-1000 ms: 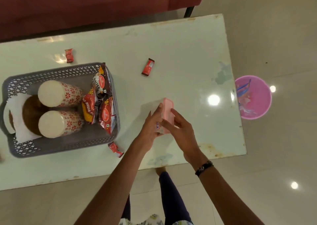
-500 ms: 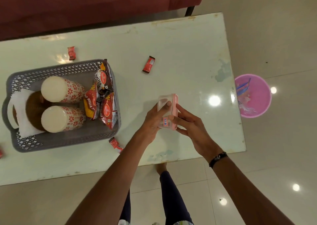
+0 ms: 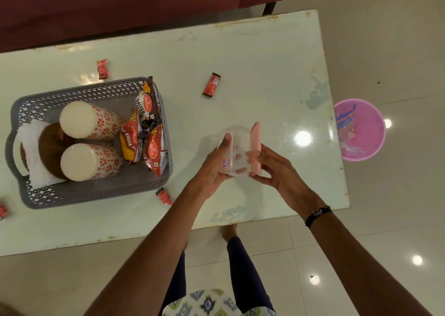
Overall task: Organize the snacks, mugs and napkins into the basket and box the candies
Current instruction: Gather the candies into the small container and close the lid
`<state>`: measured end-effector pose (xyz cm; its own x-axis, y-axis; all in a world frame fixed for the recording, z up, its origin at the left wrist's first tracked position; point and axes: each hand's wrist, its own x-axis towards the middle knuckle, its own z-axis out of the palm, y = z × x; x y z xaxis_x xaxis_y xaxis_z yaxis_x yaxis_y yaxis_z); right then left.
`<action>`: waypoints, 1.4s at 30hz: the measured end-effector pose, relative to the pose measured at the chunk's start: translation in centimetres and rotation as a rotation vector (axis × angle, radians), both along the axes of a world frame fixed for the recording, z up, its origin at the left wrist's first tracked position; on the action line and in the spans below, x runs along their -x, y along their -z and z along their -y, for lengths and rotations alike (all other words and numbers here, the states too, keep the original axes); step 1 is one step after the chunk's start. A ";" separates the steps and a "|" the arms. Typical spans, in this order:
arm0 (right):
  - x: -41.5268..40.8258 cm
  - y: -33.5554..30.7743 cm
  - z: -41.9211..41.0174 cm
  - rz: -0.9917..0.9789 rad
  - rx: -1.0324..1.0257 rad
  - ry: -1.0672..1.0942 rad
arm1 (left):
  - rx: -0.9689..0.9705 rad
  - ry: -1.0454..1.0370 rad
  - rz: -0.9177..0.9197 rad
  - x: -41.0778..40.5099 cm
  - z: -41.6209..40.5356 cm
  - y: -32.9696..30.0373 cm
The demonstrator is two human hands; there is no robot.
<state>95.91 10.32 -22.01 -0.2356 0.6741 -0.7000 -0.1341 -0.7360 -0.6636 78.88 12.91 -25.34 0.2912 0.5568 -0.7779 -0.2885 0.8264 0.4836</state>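
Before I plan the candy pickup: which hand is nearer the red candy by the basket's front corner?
Left. The left hand holds the box just right of that candy; the right hand is farther right.

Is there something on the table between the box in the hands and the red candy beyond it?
Nothing visible. Bare table lies between the clear box, gripped by the left hand with the right hand on its pink lid, and the candy.
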 end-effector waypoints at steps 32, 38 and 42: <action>-2.8 5.2 -4.3 0.454 0.067 0.515 | -0.152 -0.058 -0.578 0.1 -1.6 2.6; -1.2 5.3 -1.6 0.666 0.085 0.874 | -0.397 -0.032 -0.749 1.5 3.3 1.6; 3.5 6.2 3.3 0.677 0.136 0.811 | -0.495 -0.054 -0.861 2.8 8.7 1.0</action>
<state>92.43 7.01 -28.16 0.7155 0.3613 -0.5980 -0.2509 -0.6659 -0.7026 76.03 4.24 -26.31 -0.2990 0.8715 -0.3887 0.2920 0.4713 0.8322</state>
